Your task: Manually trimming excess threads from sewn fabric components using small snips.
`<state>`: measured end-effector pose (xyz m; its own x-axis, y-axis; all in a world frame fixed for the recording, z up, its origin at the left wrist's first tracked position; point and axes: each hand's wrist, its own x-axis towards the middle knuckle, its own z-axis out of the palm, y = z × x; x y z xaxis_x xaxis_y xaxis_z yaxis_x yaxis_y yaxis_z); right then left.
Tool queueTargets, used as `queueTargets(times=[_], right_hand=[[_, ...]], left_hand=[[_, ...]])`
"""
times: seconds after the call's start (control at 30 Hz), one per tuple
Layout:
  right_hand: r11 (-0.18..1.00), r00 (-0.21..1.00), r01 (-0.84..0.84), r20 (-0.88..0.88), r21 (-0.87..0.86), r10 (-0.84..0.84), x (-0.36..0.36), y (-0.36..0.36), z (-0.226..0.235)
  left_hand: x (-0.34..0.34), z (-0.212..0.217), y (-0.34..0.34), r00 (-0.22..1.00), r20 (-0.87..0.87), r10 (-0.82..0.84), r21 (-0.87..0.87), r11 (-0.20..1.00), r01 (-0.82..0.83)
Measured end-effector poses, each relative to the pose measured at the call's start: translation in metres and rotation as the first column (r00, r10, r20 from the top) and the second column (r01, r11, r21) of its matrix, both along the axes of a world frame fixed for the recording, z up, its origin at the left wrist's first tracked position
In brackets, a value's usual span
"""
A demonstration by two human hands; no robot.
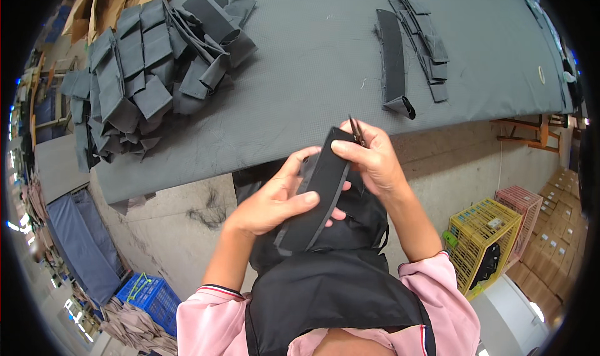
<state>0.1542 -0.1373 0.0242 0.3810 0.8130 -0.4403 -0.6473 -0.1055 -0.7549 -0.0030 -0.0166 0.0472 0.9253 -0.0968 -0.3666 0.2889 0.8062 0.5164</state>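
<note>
Over my lap, just off the table's near edge, a dark grey fabric strip (319, 180) slants between my hands. My left hand (278, 197) grips its lower part, thumb on top and fingers underneath. At the strip's upper end my right hand (370, 156) pinches it with the thumb. Small dark thread snips (357, 131) are tucked in that same right hand, their points sticking up past the fingers. On the table ahead to the right lie a single dark strip (392, 62) with a curled near end and an overlapping row of grey pieces (425, 40).
A large heap of folded grey fabric pieces (147, 56) covers the table's left side, with brown paper (100, 6) behind it. The table (300, 75) has a grey cloth cover. A blue crate (150, 300) stands low left; yellow (481, 243) and pink crates (522, 212) and cartons (556, 231) stand right.
</note>
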Motion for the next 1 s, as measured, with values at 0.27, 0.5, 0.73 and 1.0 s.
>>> queueTargets(times=[0.27, 0.5, 0.73, 1.0], right_hand=[[0.992, 0.995, 0.089, 0.054, -0.093, -0.084, -0.02, -0.009, 0.005], [0.986, 0.155, 0.14, 0.985, -0.092, 0.07, -0.01, -0.023, 0.017], [0.992, -0.012, 0.074, 0.995, -0.102, 0.103, -0.006, -0.02, 0.017], [0.987, 0.954, 0.153, -0.268, 0.052, -0.134, -0.007, -0.023, 0.004]], left_hand=[[0.009, -0.026, -0.008, 0.991, 0.021, 0.136, -0.214, 0.968, -0.128], [0.01, -0.021, -0.006, 0.982, -0.054, 0.184, -0.078, 0.979, -0.187], [0.01, -0.009, 0.002, 0.986, -0.121, 0.117, 0.012, 0.993, -0.116], [0.005, -0.005, -0.002, 0.991, -0.124, -0.055, -0.03, 0.998, 0.052]])
